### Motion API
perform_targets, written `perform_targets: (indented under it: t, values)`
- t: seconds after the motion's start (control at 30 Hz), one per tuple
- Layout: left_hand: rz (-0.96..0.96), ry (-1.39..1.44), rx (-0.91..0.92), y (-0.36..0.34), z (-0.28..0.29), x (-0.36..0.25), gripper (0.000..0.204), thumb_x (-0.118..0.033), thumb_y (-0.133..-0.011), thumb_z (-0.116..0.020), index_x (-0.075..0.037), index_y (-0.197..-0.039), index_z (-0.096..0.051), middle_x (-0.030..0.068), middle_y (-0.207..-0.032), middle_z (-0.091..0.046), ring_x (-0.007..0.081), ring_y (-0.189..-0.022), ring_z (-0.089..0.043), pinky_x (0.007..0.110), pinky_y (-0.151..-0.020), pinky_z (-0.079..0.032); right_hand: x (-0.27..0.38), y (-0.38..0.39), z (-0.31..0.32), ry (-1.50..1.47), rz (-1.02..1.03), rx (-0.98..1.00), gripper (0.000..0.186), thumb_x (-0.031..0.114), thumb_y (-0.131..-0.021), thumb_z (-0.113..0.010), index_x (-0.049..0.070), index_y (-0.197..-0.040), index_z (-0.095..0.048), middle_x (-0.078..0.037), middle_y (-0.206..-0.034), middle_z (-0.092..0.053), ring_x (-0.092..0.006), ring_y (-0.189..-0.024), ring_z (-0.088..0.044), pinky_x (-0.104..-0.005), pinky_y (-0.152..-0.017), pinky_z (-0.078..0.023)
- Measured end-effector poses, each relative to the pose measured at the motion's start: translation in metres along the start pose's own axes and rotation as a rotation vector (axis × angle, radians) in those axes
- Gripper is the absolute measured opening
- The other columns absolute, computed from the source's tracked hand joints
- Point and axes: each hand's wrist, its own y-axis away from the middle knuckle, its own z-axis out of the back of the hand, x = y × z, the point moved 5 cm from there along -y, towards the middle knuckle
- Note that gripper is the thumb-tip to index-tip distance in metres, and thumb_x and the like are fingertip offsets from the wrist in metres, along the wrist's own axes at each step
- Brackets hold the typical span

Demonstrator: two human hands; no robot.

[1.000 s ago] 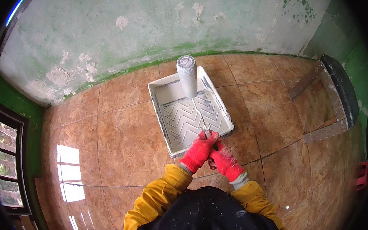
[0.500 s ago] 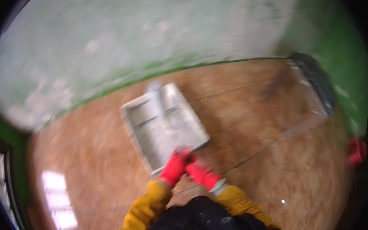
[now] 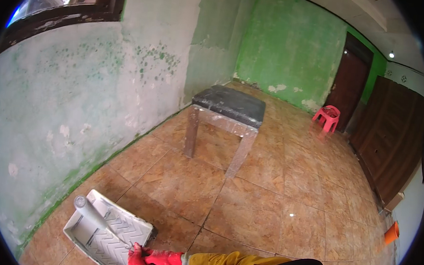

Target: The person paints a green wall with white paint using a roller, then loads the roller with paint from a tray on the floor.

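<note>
My left hand, in a red glove, is at the lower edge, partly cut off, with its fingers closed at the near end of a paint roller. The roller's thick pale end lies over a white paint tray, and its thin shaft runs to my fingers. Touching the left hand, my right hand is also red-gloved, its fingers curled; what they hold, if anything, is hidden. Chevron ridges mark the tray's sloping floor.
Ahead stands a stool with a black padded top. Peeling walls run along the left. Farther off are a pink plastic stool, a brown door and a dark wooden cabinet. An orange bucket sits by the right wall.
My view has swung up and to the right, so the room, door and cabinet now show. Tray and hands have shifted to the lower left of the picture; my hands stay together beside the tray.
</note>
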Motion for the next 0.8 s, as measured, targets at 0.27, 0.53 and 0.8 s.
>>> perform_targets:
  t: [0.27,0.53,0.8]
  values:
    - [-0.073,0.069,-0.103,0.019,-0.011,-0.023,0.035,-0.039,-0.098,-0.05,-0.005,-0.089,-0.054,0.0096,-0.07,-0.062,0.0187,-0.046,-0.056,0.03,-0.041,-0.046,-0.002,0.002,-0.003,-0.068,-0.048,-0.102,0.051,0.027,-0.092,-0.054,0.037,-0.139,-0.037,0.002,-0.063,-0.043,-0.0087,-0.044,-0.036,-0.0262,-0.041,-0.032]
    - [-0.045,-0.317,-0.098,0.03,-0.001,-0.032,0.035,-0.038,-0.097,-0.052,-0.004,-0.101,-0.061,0.0059,-0.084,-0.066,0.0141,-0.064,-0.058,0.027,-0.057,-0.046,-0.009,-0.005,0.005,-0.116,-0.139,-0.006,0.024,0.039,-0.089,-0.059,0.016,-0.088,-0.056,0.001,-0.061,-0.042,-0.0113,-0.046,-0.038,-0.0288,-0.043,-0.031]
    - [-0.511,-0.958,0.018,0.051,0.038,-0.08,0.046,-0.046,-0.094,-0.053,-0.005,-0.115,-0.059,0.0023,-0.095,-0.064,0.0128,-0.081,-0.058,0.028,-0.072,-0.047,-0.016,-0.006,0.02,-0.102,-0.171,-0.218,0.02,0.029,-0.089,-0.06,0.01,-0.086,-0.055,-0.001,-0.06,-0.048,-0.0145,-0.047,-0.046,-0.0302,-0.043,-0.036]
